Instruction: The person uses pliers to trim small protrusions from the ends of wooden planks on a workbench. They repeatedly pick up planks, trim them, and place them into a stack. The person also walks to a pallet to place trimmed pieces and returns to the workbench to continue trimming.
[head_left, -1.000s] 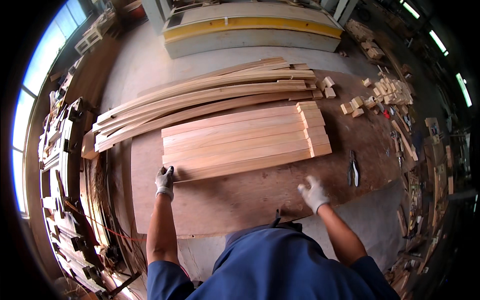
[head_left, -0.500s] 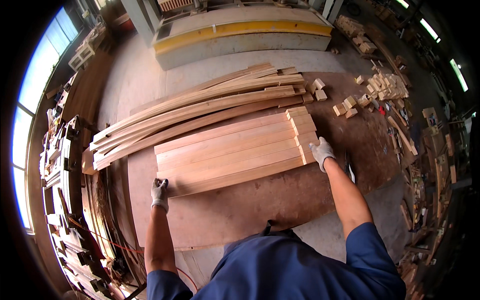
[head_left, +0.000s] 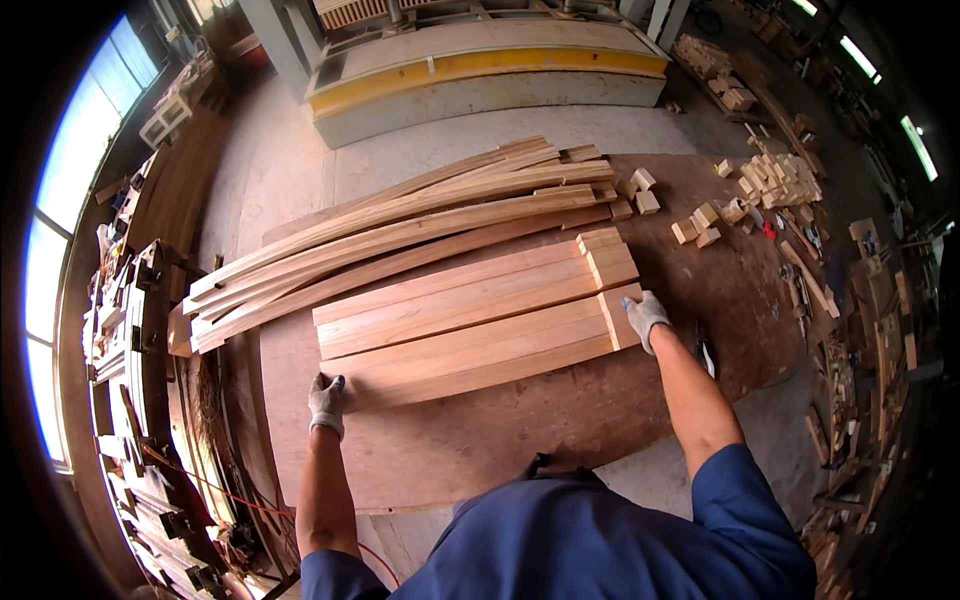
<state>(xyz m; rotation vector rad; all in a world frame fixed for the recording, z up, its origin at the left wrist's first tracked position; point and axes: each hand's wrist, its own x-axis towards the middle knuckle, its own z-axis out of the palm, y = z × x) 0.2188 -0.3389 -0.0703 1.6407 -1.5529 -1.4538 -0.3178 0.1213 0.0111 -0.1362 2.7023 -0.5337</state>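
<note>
Several planed wooden boards lie side by side, with short wooden blocks at their right ends. A dark gap splits them into a far set of boards (head_left: 455,292) and a near set of boards (head_left: 470,357). My left hand (head_left: 326,403), in a grey-white glove, grips the left end of the near set. At the other end my gloved right hand (head_left: 647,320) is closed on the near end block (head_left: 622,318). The near set stays level between both hands. Whether it is lifted off the brown worktable (head_left: 480,440) I cannot tell.
Beyond the boards lies a loose pile of long timber strips (head_left: 420,220). Small wood blocks (head_left: 780,182) are heaped at the right. A press with a yellow edge (head_left: 490,70) stands at the back, and a clamp rack (head_left: 130,350) runs along the left.
The near boards have come toward me and parted from the far ones, opening a dark gap. Both hands have moved with them, gripping their ends. The view has shifted slightly.
</note>
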